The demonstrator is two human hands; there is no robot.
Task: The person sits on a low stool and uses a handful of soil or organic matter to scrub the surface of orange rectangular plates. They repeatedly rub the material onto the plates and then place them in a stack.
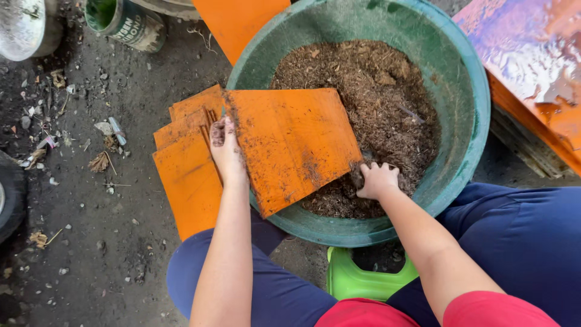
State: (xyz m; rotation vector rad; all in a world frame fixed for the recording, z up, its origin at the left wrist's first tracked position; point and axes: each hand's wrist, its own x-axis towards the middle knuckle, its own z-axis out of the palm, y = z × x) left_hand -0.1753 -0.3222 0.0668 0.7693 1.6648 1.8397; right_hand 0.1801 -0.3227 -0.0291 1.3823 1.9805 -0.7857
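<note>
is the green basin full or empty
Partly full: brown fibrous soil mix covers the bottom of the green basin, with bare inner wall above it.

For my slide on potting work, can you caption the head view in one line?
Left hand holds an orange bag over a green basin while the right hand digs into brown soil mix.

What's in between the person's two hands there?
In the head view, the orange sheet spans from the left hand, which grips its edge, toward the right hand, which digs into the brown soil mix in the green basin.
</note>
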